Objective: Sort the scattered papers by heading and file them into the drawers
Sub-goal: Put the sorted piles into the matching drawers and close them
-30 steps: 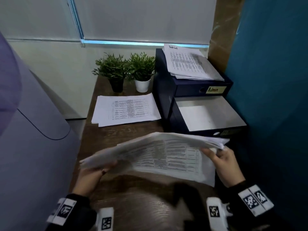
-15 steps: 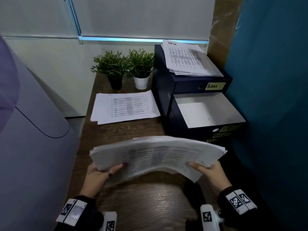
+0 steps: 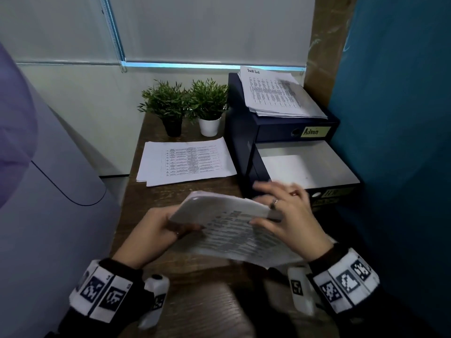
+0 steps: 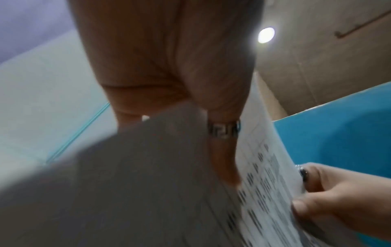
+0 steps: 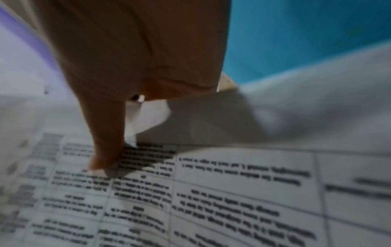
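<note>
A thick stack of printed papers (image 3: 227, 215) is held above the wooden desk (image 3: 170, 193), its top sheets curled over toward me. My left hand (image 3: 156, 228) grips its left end, fingers underneath. On the right end my right hand (image 3: 288, 215) has its fingers over the top edge and its thumb on the printed face. In the left wrist view the paper stack (image 4: 127, 183) covers my left hand (image 4: 169, 66), and my right hand (image 4: 328, 200) pinches its edge. The right wrist view shows my thumb (image 5: 105, 142) on the printed sheet (image 5: 211, 192). The dark blue drawer unit (image 3: 244, 123) has its second drawer (image 3: 305, 167) pulled out.
The top drawer bears an "Admin" label (image 3: 311, 131), and a paper pile (image 3: 275, 93) lies on the unit. Another paper pile (image 3: 185, 162) lies on the desk before two potted plants (image 3: 168, 103). A teal partition (image 3: 402, 118) closes the right side, and a grey curved panel (image 3: 36, 215) the left.
The stack was held wide and flat; now it is curled over and my hands are closer together. My right hand has moved left and up over the stack's edge.
</note>
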`<control>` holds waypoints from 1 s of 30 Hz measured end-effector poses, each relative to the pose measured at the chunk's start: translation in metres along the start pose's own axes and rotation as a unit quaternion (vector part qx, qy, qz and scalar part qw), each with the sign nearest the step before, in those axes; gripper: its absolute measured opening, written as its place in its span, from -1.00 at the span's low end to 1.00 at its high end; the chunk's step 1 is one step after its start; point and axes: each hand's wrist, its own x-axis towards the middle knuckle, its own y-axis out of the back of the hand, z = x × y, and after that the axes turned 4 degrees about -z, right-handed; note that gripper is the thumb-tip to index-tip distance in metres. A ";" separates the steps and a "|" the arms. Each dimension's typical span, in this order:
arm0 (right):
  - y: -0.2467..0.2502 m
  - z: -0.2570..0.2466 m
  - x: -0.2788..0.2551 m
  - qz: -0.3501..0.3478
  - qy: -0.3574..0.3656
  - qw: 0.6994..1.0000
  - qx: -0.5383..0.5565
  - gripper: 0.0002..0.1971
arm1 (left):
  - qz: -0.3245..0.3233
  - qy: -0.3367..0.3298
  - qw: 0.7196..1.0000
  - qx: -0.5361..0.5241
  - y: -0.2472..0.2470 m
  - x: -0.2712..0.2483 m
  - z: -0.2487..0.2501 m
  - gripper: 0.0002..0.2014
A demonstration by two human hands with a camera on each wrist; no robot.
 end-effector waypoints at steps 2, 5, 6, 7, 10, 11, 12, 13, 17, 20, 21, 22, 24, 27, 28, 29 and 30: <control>0.005 0.002 0.006 -0.076 -0.027 0.989 0.126 -0.88 | -0.027 0.005 0.992 0.119 0.015 0.001 0.008 -0.78; 0.009 0.011 0.003 -0.037 -0.062 0.969 0.235 -0.79 | 0.015 0.035 0.998 0.057 0.032 -0.004 -0.002 -0.65; 0.009 0.013 0.001 -0.013 -0.070 0.957 0.281 -0.79 | 0.054 0.028 0.998 -0.027 0.033 -0.005 -0.004 -0.67; 0.009 0.013 -0.001 0.005 -0.076 0.940 0.332 -0.82 | 0.101 0.014 0.987 -0.122 0.031 -0.005 -0.002 -0.68; 0.002 0.011 -0.007 0.049 -0.090 0.874 0.475 -0.82 | 0.162 -0.039 0.950 -0.265 0.012 -0.001 0.007 -0.51; 0.000 0.010 -0.008 0.063 -0.091 0.859 0.500 -0.78 | 0.163 -0.052 0.943 -0.286 0.003 0.002 0.006 -0.43; -0.001 0.009 -0.010 0.075 -0.092 0.848 0.516 -0.76 | 0.162 -0.055 0.934 -0.315 -0.005 0.004 0.006 -0.41; -0.004 0.010 -0.011 0.085 -0.089 0.842 0.525 -0.75 | 0.170 -0.045 0.920 -0.351 -0.012 0.006 0.006 -0.41; -0.029 0.026 -0.022 0.092 -0.142 0.820 0.548 -0.76 | 0.180 0.030 0.918 -0.352 -0.041 0.011 -0.005 -0.74; -0.050 0.038 -0.035 0.045 -0.200 0.814 0.544 -0.62 | 0.119 0.067 0.937 -0.323 -0.059 0.007 -0.011 -0.72; -0.052 0.041 -0.037 0.044 -0.210 0.809 0.548 -0.68 | 0.108 0.074 0.941 -0.313 -0.062 0.006 -0.013 -0.66; -0.052 0.043 -0.039 0.049 -0.212 0.804 0.553 -0.75 | 0.105 0.077 0.941 -0.311 -0.064 0.005 -0.013 -0.75; -0.047 0.046 -0.039 0.056 -0.210 0.799 0.561 -0.77 | 0.099 0.078 0.941 -0.315 -0.067 0.003 -0.006 -0.99; -0.044 0.052 -0.042 0.063 -0.195 0.782 0.589 -0.51 | 0.124 0.053 0.946 -0.296 -0.071 -0.002 0.004 -0.69; -0.044 0.051 -0.042 0.068 -0.194 0.776 0.596 -0.46 | 0.140 0.040 0.946 -0.288 -0.071 -0.002 0.008 -0.62; -0.045 0.051 -0.043 0.071 -0.193 0.775 0.598 -0.47 | 0.153 0.023 0.949 -0.276 -0.071 -0.003 0.013 -0.63; -0.048 0.050 -0.044 0.072 -0.193 0.769 0.605 -0.51 | 0.157 0.005 0.951 -0.265 -0.071 -0.003 0.016 -0.74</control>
